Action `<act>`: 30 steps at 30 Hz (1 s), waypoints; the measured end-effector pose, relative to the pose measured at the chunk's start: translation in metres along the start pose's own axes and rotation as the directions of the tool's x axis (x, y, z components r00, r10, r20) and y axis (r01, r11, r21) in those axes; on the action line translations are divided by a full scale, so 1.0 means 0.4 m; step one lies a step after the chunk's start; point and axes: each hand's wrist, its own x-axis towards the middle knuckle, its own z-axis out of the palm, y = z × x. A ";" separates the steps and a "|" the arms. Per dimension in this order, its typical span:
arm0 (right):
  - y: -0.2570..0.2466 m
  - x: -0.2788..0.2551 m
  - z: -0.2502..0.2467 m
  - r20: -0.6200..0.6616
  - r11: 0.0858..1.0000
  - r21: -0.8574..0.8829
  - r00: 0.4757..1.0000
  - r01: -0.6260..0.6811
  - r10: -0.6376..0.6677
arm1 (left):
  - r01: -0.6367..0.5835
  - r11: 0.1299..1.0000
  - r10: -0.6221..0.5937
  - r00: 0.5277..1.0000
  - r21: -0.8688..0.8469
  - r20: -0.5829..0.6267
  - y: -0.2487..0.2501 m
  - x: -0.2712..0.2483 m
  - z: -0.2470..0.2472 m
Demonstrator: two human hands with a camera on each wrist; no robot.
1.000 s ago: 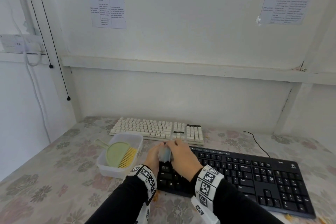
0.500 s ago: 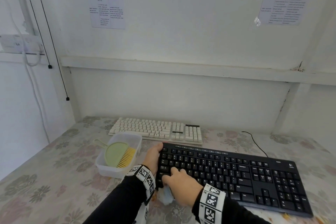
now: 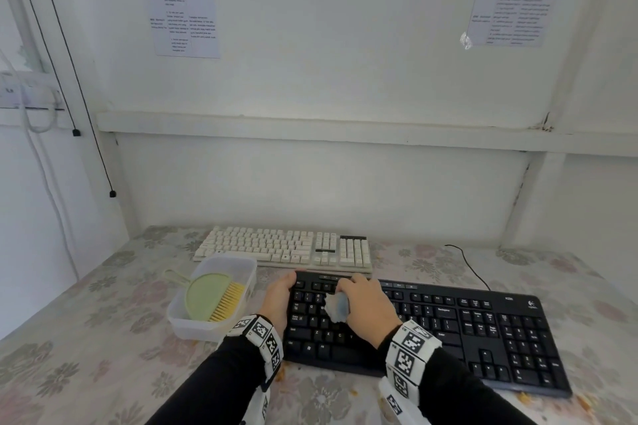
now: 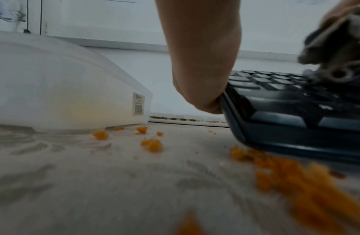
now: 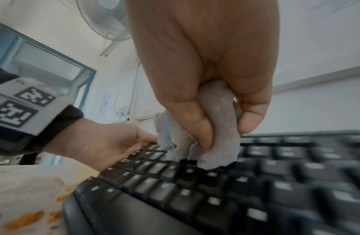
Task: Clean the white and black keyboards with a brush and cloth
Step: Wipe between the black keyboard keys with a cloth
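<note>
Clear plastic tub (image 3: 179, 319) sits on the floral tablecloth (image 3: 103, 373) just left of the black keyboard (image 3: 483, 331), a green brush (image 3: 210, 297) with yellow bristles lying inside it. White keyboard (image 3: 286, 247) lies behind, near the wall, its front edge just beside the black one's back edge. Orange crumbs (image 4: 151, 143) are scattered on the cloth by the tub and along the black keyboard's front-left corner. A black cable (image 3: 469, 264) runs off behind the black keyboard. Two paper sheets (image 3: 183, 15) are taped to the wall.

Left hand (image 3: 278, 298) rests against the black keyboard's left end, thumb on the top-left corner; whether the fingers curl under the edge can't be told. Right hand (image 3: 366, 304) is clenched on a bunched pale cloth (image 5: 197, 143), fingers (image 5: 183, 101) curled tight around it, and the cloth's loose end touches the keys at the left part of the black keyboard.
</note>
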 end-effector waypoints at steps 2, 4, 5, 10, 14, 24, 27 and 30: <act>0.050 -0.017 -0.014 -0.026 0.998 0.036 0.998 -0.050 0.051 | -0.008 1.000 0.008 1.000 0.016 0.002 0.000 -0.005 0.003; 0.109 -0.040 -0.032 -0.039 0.992 0.074 0.993 -0.105 0.108 | -0.019 1.000 0.020 1.000 0.019 -0.016 0.001 0.002 0.002; 0.141 -0.052 -0.042 -0.048 0.988 0.086 0.990 -0.130 0.134 | -0.021 1.000 0.021 0.999 0.014 -0.025 -0.003 0.012 -0.001; 0.306 -0.112 -0.071 -0.091 0.973 0.074 0.970 -0.220 0.226 | -0.006 1.000 0.006 1.000 -0.010 -0.020 -0.007 0.018 0.004; 0.399 -0.161 -0.092 -0.151 0.952 0.047 0.940 -0.303 0.307 | 0.008 1.000 -0.008 1.000 -0.019 0.012 -0.008 0.005 0.012; 0.510 -0.250 -0.143 -0.241 0.786 0.109 0.750 -0.609 0.615 | 0.001 1.000 0.000 0.999 0.016 -0.042 -0.009 -0.007 0.025; 0.472 -0.252 -0.153 -0.247 0.748 0.034 0.720 -0.662 0.649 | 0.005 1.000 -0.004 0.998 0.012 -0.058 -0.007 -0.018 0.036; 0.367 -0.212 -0.163 -0.250 0.840 -0.007 0.815 -0.542 0.523 | 0.024 1.000 -0.023 0.997 0.005 -0.074 -0.001 -0.027 0.041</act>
